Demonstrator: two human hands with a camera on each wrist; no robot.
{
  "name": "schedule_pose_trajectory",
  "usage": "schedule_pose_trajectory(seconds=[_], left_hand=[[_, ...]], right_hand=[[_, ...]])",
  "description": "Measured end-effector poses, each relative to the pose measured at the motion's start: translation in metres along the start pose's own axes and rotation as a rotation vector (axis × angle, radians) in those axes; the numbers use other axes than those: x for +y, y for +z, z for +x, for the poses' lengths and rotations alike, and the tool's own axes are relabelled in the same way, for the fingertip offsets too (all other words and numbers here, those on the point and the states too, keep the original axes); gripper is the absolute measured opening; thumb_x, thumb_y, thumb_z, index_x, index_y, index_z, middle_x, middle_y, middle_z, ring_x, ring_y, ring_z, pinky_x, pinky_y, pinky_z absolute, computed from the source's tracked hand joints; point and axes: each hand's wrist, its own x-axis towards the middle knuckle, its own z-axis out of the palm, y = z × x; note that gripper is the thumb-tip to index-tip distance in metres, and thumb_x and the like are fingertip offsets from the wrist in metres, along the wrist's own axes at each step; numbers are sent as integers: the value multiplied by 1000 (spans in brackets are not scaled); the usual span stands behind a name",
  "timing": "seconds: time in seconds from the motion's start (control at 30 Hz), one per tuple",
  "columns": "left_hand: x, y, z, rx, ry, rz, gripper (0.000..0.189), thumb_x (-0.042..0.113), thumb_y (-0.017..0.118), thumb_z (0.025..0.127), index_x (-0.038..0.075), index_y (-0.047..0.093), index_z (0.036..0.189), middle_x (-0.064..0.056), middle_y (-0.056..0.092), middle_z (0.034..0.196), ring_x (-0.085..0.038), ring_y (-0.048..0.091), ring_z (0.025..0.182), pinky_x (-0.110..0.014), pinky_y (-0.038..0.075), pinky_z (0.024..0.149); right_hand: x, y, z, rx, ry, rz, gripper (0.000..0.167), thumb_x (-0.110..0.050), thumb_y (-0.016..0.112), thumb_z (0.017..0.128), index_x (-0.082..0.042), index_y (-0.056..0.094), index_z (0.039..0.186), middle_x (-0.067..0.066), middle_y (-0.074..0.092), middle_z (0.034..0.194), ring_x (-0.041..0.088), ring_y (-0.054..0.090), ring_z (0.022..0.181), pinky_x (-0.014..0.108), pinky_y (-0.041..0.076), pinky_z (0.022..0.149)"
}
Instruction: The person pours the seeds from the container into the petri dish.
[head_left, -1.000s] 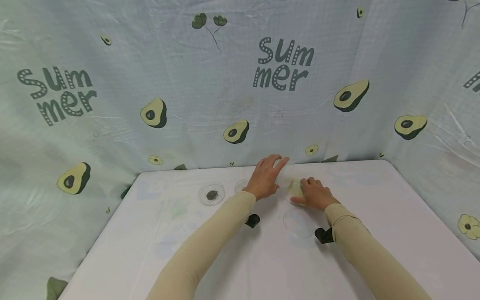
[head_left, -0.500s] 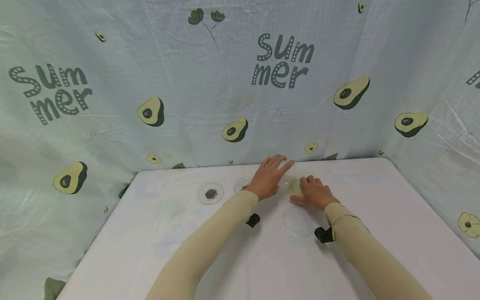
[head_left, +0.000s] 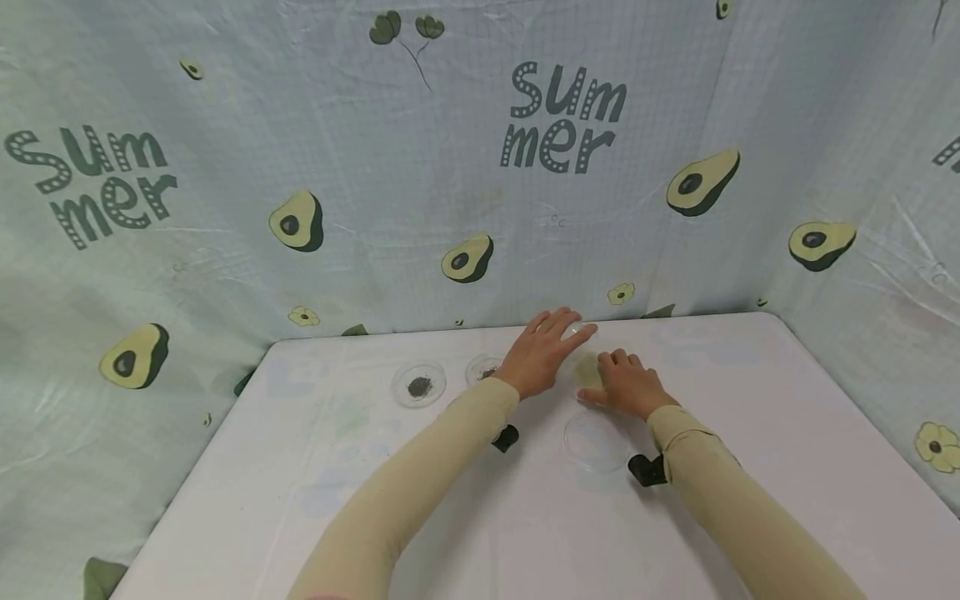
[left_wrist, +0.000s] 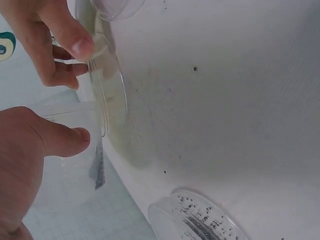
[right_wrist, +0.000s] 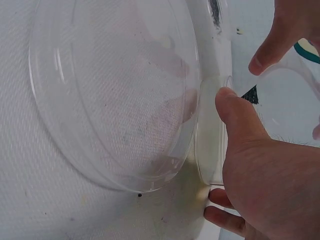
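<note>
My left hand [head_left: 538,354] grips a clear, thin-walled container [left_wrist: 72,175], tilted, with dark grains [left_wrist: 98,170] gathered at its lower side. Its far part is mostly behind the hand in the head view. My right hand [head_left: 632,387] holds a clear petri dish [right_wrist: 212,145] by the rim, thumb on the near edge and fingers around the far side. Pale yellowish material [head_left: 588,371] shows in that dish. The container's edge is close over the dish in the left wrist view. Nearer the body, a clear round dish or lid [head_left: 597,442] lies on the table.
To the left on the white table [head_left: 465,517] sit a petri dish with a dark granular heap [head_left: 418,386] and another dish with dark grains [head_left: 482,369], partly behind the left hand. A few dark specks [left_wrist: 195,69] dot the surface. A printed curtain [head_left: 375,167] hangs behind.
My left hand has moved a little to the right with the container, toward the right hand. The right hand stays at the petri dish. The head view has shifted slightly.
</note>
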Motion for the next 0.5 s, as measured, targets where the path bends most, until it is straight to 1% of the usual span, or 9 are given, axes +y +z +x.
schedule_pose_trajectory(seconds=[0.17,0.37,0.5], left_hand=[[2,-3,2,-18,26,32,79,15,73,86,29,30,151,-1,34,154,-19,25,147,-36,17,123],[1,-4,3,-8,43,58,80,16,74,85,29,31,150,0,35,153,-19,26,147,-36,18,123],[0,-6,5,3,64,86,74,16,71,88,30,33,150,0,36,153,-19,26,147,-36,20,122]], right_hand=[[-2,-1,-1,-5,11,-1,80,-53,64,88,6,42,136,31,45,134,47,44,122,68,43,93],[-2,-2,-2,-11,12,-9,80,-53,64,87,6,42,137,31,45,134,47,44,123,68,43,93],[0,-2,0,-17,10,-13,82,-54,62,88,7,40,138,31,44,135,48,42,124,68,42,93]])
